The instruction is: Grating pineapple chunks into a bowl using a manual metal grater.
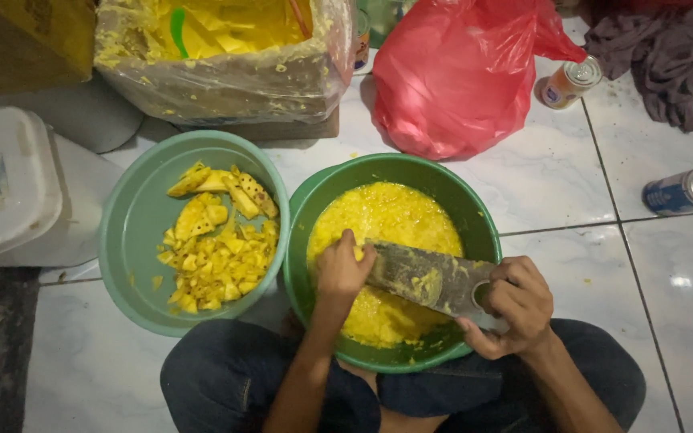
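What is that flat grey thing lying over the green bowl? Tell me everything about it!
The grater is a flat, oblong metal sheet, dull grey and smeared with yellow pulp. It lies tilted across the dark green bowl of grated yellow mash. The right hand grips its end at the bowl's rim, while the left hand presses a small yellow piece against its other end.

Left hand (pixel 342 271) fisted, right hand (pixel 513 306) gripping, forearms converging.

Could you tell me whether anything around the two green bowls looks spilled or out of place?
Yes: a blue metal can lies on its side on the white tiled floor, and yellow pulp smears the clear plastic bag behind the bowls.
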